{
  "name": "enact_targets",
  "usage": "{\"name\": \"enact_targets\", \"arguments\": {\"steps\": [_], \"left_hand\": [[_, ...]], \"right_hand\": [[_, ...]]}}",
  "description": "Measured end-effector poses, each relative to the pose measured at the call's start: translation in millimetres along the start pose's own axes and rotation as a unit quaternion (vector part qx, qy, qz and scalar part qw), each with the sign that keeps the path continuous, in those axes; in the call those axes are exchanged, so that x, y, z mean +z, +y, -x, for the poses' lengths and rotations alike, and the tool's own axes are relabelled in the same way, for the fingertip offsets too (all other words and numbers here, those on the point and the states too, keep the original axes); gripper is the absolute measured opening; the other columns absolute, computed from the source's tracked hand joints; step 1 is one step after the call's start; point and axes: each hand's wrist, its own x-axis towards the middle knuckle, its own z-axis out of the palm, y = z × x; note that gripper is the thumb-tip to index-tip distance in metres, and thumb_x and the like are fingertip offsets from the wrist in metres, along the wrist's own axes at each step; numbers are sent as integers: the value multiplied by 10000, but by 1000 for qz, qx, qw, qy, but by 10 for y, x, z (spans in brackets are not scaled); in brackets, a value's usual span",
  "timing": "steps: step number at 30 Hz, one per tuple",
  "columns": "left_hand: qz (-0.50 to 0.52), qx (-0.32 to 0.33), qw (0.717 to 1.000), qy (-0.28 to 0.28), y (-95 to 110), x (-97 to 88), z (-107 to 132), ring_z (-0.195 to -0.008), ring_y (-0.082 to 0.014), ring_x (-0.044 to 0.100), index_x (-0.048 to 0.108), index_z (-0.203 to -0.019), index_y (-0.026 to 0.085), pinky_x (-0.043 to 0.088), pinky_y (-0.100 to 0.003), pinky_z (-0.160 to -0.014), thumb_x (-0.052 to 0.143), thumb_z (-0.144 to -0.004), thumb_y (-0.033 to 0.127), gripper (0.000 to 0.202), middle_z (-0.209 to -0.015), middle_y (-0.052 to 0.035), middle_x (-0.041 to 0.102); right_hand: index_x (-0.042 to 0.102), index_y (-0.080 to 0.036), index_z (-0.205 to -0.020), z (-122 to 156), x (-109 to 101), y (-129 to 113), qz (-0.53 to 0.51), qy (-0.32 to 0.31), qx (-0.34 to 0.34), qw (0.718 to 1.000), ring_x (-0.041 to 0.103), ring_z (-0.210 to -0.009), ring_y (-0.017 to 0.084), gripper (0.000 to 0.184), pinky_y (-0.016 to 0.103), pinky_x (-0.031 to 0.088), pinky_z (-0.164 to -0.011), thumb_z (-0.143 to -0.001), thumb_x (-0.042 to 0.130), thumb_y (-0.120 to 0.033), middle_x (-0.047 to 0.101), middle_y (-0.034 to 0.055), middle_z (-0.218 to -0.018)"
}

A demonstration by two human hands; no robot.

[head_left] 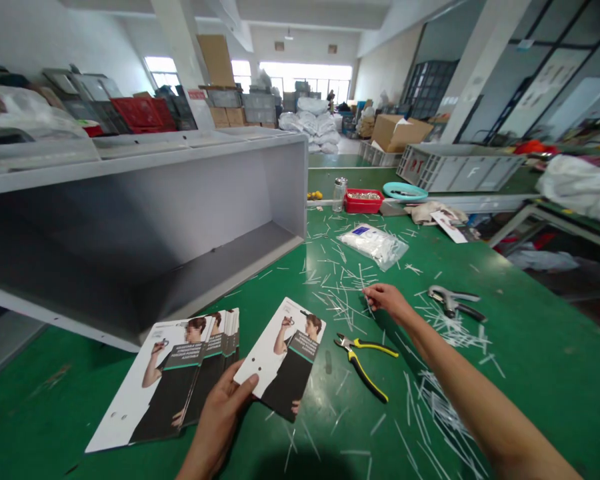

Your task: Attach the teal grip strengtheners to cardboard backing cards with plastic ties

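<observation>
My left hand (223,407) grips a printed packaging card (286,357) by its lower left edge, thumb on the front. The card is tilted and shows a picture of a person above a dark panel, with small holes. Beside it a fanned stack of matching cards (153,387) lies at the left. My right hand (383,298) reaches out over scattered thin white plastic strips (341,303) that look like cable ties. Its fingers are pinched together, and what they hold is too small to make out. Diagonal cutters (363,357) with yellow-black handles lie between the hands, jaws toward the card.
A large grey bin (220,220) lies on its side at the left. A hand gripper exerciser (455,302) rests on the right among more strips. Farther back are a clear bag (375,245), a red tray (363,201), a glass jar (339,195) and a turquoise dish (405,191).
</observation>
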Motion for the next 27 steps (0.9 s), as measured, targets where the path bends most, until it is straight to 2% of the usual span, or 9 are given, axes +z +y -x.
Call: {"name": "enact_targets", "arguments": {"steps": [2, 5, 7, 9, 11, 13, 17, 24, 27], "left_hand": [[-24, 20, 1000, -4, 116, -35, -26, -781, -218, 681, 612, -1195, 154, 525, -311, -739, 825, -672, 439, 633, -934, -70, 746], [-64, 60, 994, -73, 316, 22, -49, -785, -195, 660, 633, -1162, 143, 506, -294, -746, 749, -764, 455, 519, -931, -75, 731], [-83, 87, 985, -122, 423, 124, -71, -840, -189, 650, 643, -1140, 139, 492, -286, -784, 704, -808, 446, 457, -962, -76, 722], [-90, 99, 980, -145, 482, 241, -84, -864, -184, 642, 651, -1127, 138, 483, -277, -791, 685, -822, 448, 436, -988, -75, 716], [-91, 102, 979, -153, 498, 338, -73, -870, -181, 637, 656, -1124, 138, 476, -271, -788, 684, -818, 452, 439, -1006, -77, 713], [-91, 104, 977, -160, 489, 385, -47, -864, -178, 630, 658, -1130, 140, 470, -267, -782, 683, -817, 450, 441, -1004, -75, 710], [-102, 116, 973, -171, 452, 354, -18, -838, -169, 614, 661, -1130, 140, 460, -258, -759, 665, -834, 438, 420, -983, -67, 701], [-134, 143, 965, -175, 417, 329, -12, -841, -168, 600, 656, -1163, 142, 459, -254, -753, 619, -877, 407, 391, -1011, -75, 692], [-138, 145, 965, -170, 499, 374, 45, -830, -166, 597, 653, -1162, 144, 461, -250, -747, 627, -871, 405, 392, -1009, -72, 688]], "right_hand": [[655, -148, -795, 70, 49, -120, -20, 4, -7, 1000, 604, -590, 132, 408, 244, 531, -526, -686, 780, -521, 653, 50, -700], [641, -171, -869, 316, 327, -399, -54, -22, -36, 998, 667, -701, 153, 360, 254, 570, -623, -740, 767, -482, 695, 63, -814], [627, -184, -897, 590, 619, -596, -67, -51, -105, 991, 698, -751, 177, 293, 284, 584, -670, -814, 719, -449, 713, 68, -855], [625, -195, -893, 904, 929, -741, -40, -54, -179, 981, 705, -736, 181, 237, 311, 587, -691, -877, 656, -429, 717, 62, -858], [643, -210, -920, 1168, 1198, -798, 24, -36, -247, 968, 707, -749, 183, 192, 322, 582, -719, -915, 615, -400, 720, 58, -887], [653, -224, -945, 1320, 1383, -776, 79, -17, -306, 949, 707, -805, 190, 160, 331, 572, -761, -939, 587, -369, 723, 56, -916], [645, -236, -958, 1364, 1493, -670, 129, -1, -364, 922, 693, -851, 194, 138, 330, 555, -787, -965, 545, -331, 725, 52, -923], [631, -238, -980, 1325, 1542, -597, 147, -48, -360, 920, 673, -867, 194, 115, 328, 532, -791, -972, 530, -294, 710, 46, -934], [652, -241, -965, 1272, 1558, -598, 167, -82, -381, 906, 617, -1059, 239, 112, 417, 483, -935, -953, 548, -279, 684, 73, -1088]]}}
